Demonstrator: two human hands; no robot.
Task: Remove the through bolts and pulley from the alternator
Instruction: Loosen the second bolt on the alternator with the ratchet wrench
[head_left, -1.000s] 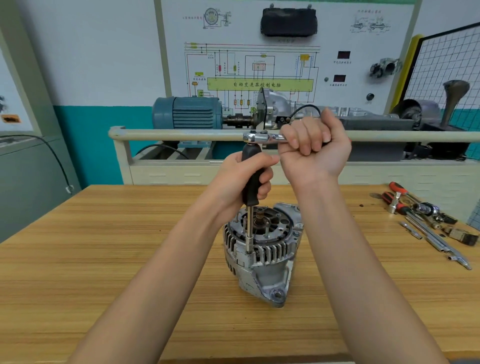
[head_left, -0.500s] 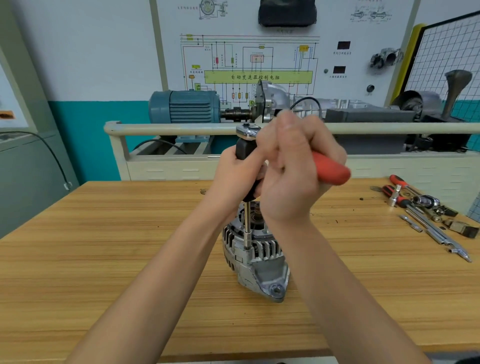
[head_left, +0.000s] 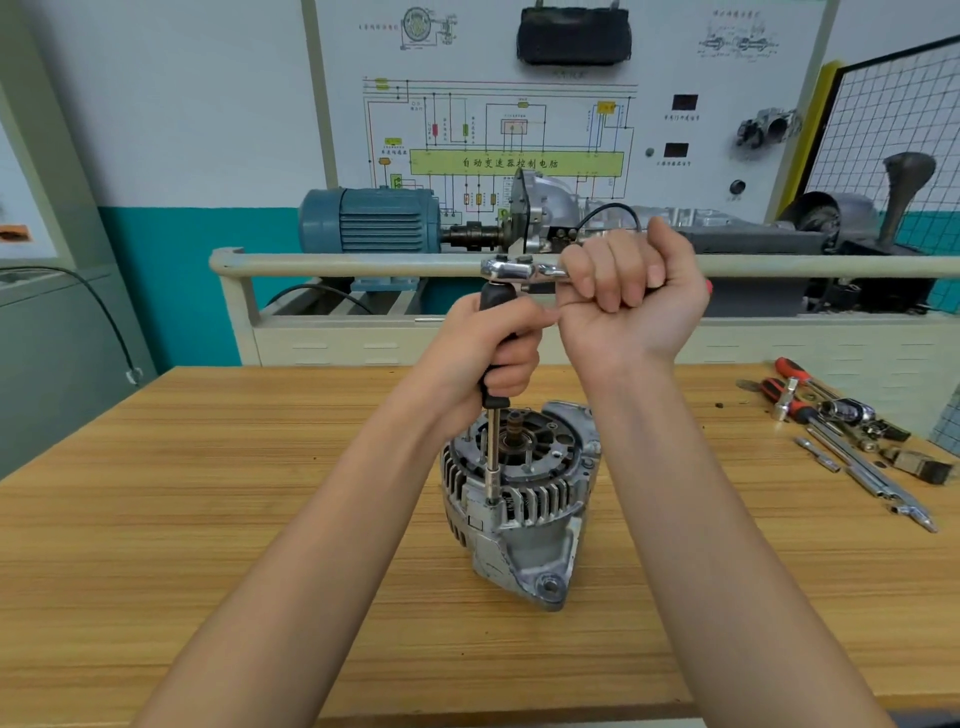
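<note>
The silver alternator (head_left: 524, 499) stands upright on the wooden table (head_left: 208, 519), finned end up with its shaft showing. A long driver with a black handle (head_left: 493, 301) stands vertically, its metal shank (head_left: 492, 457) set on a through bolt at the housing's near rim. My left hand (head_left: 488, 358) grips that black handle. A chrome ratchet head (head_left: 511, 270) sits on top of the driver, pointing right. My right hand (head_left: 628, 291) grips the ratchet's handle, of which only a red tip shows.
Loose tools (head_left: 841, 431) lie at the table's right: red-handled screwdrivers, sockets, extension bars. Behind the table runs a grey rail (head_left: 337, 264), with a blue motor (head_left: 374, 221) and a training board with a wiring diagram beyond it.
My right hand swung the ratchet handle toward me half a second ago and is now back out to the right. My left hand kept hold of the driver handle.
</note>
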